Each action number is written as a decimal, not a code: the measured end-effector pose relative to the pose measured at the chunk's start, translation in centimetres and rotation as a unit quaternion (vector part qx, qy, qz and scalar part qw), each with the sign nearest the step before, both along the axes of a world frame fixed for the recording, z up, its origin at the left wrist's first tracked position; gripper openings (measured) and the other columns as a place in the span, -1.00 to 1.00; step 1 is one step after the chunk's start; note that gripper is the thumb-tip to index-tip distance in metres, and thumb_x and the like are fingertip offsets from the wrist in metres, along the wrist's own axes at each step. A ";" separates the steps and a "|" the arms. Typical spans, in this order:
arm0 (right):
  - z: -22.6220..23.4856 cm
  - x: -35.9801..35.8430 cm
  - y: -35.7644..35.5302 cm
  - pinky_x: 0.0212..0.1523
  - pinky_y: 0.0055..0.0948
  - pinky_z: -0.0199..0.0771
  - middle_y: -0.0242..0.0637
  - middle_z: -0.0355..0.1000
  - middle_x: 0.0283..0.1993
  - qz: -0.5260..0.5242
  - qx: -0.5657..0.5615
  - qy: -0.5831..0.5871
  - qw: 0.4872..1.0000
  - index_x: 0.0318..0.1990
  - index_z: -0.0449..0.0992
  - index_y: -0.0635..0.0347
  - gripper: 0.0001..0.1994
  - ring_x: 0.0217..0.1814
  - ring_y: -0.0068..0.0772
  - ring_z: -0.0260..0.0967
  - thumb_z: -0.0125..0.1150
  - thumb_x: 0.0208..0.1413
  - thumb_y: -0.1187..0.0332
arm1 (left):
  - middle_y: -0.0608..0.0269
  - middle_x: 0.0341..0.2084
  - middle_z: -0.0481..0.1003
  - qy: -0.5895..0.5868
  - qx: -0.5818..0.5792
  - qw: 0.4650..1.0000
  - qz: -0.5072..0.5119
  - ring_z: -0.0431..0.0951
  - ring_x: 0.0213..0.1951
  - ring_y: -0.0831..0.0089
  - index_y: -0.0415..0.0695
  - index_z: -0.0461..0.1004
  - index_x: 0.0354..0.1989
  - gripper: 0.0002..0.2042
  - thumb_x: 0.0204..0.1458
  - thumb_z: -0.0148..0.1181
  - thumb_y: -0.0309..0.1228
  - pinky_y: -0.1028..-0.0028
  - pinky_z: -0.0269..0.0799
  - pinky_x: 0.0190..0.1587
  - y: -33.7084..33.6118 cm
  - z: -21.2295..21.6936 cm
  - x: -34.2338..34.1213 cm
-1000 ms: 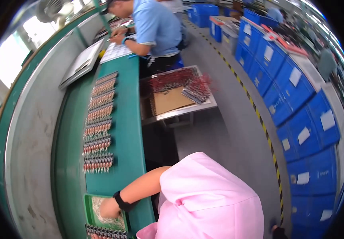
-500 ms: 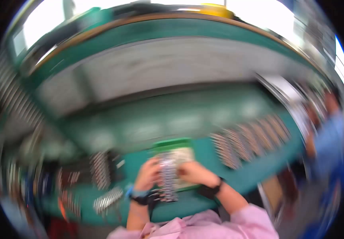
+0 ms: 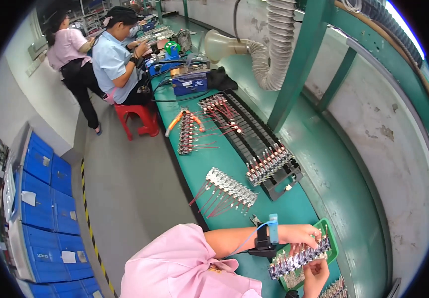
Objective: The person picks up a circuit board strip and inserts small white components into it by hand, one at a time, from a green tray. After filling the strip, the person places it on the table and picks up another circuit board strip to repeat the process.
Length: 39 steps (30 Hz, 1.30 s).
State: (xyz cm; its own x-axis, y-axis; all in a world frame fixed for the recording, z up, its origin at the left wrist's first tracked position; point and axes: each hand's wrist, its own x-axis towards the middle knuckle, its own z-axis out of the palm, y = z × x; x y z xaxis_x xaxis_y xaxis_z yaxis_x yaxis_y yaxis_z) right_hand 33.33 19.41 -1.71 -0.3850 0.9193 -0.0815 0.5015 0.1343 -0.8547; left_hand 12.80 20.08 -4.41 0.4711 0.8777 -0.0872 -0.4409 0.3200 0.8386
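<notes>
- Your left hand [image 3: 304, 234] and right hand [image 3: 316, 272] are at the lower right of the frame, and the fingers of both are closed on a strip of small parts [image 3: 299, 258].
- The strip is over a green tray [image 3: 331, 238] on the green bench [image 3: 214, 159].
- A second strip with red wires [image 3: 227, 191] lies near, toward the middle.
- Two people sit at the upper left.

Long green table [image 3: 209, 164] runs up the line, with a black rack [image 3: 254, 139] loaded with red-wired parts and two more loose rows of parts [image 3: 227, 191] beside it. Orange-handled pliers [image 3: 175, 121] lie further up. A ribbed grey extraction hose [image 3: 274, 47] hangs over it. Two co-workers [image 3: 115, 54] sit by a red stool [image 3: 140, 116], blue bins [image 3: 45, 213] across the aisle.
</notes>
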 end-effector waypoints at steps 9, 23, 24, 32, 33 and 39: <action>0.0 0.5 -1.0 -0.38 -0.65 0.32 -0.42 0.34 -0.52 -0.104 0.070 0.041 0.991 -0.42 0.37 0.30 -0.87 -0.44 -0.66 0.27 0.17 -0.17 0.63 | 0.31 -0.60 0.40 -0.028 0.027 0.997 -0.073 0.38 -0.73 0.64 -0.21 0.29 -0.14 -0.73 0.00 0.08 -0.40 0.64 0.31 -0.75 0.6 0.5 0.6; 2.7 -0.4 -2.9 -0.37 -0.60 0.37 -0.23 0.44 -0.40 -0.107 0.160 0.216 0.957 -0.42 0.43 0.35 -0.89 -0.37 -0.51 0.38 0.14 -0.16 0.69 | 0.30 -0.61 0.40 0.066 -0.007 0.998 -0.006 0.40 -0.72 0.61 -0.19 0.24 -0.19 -0.79 0.01 0.06 -0.46 0.64 0.31 -0.76 -1.4 3.7 -0.3; 2.8 -0.4 -3.0 -0.39 -0.58 0.36 -0.21 0.44 -0.41 -0.075 0.195 0.201 0.957 -0.43 0.43 0.35 -0.88 -0.39 -0.48 0.37 0.13 -0.18 0.71 | 0.30 -0.61 0.40 0.064 -0.008 0.998 -0.012 0.40 -0.72 0.61 -0.19 0.24 -0.19 -0.79 0.01 0.06 -0.46 0.64 0.31 -0.76 -1.4 3.6 -0.1; 2.6 -1.4 -3.4 -0.50 -0.58 0.33 -0.26 0.40 -0.46 -0.075 0.256 0.156 0.951 -0.46 0.44 0.30 -0.86 -0.48 -0.46 0.33 0.14 -0.24 0.70 | 0.29 -0.60 0.40 0.068 -0.003 0.998 -0.015 0.40 -0.72 0.62 -0.19 0.22 -0.19 -0.79 0.02 0.05 -0.48 0.66 0.30 -0.74 -2.1 3.7 -0.4; 2.6 -1.4 -3.4 -0.50 -0.58 0.33 -0.26 0.40 -0.46 -0.077 0.256 0.156 0.951 -0.46 0.44 0.30 -0.86 -0.48 -0.46 0.33 0.14 -0.24 0.70 | 0.29 -0.60 0.41 0.068 -0.002 0.998 -0.015 0.40 -0.72 0.62 -0.19 0.22 -0.18 -0.79 0.02 0.05 -0.48 0.66 0.30 -0.74 -2.1 3.8 -0.4; 2.7 -1.4 -3.3 -0.50 -0.56 0.32 -0.26 0.38 -0.48 -0.069 0.277 0.139 0.948 -0.47 0.43 0.31 -0.84 -0.49 -0.43 0.33 0.14 -0.27 0.70 | 0.28 -0.58 0.42 0.067 -0.001 0.998 -0.018 0.40 -0.72 0.62 -0.20 0.22 -0.17 -0.77 0.02 0.05 -0.48 0.66 0.31 -0.74 -2.1 3.6 -0.4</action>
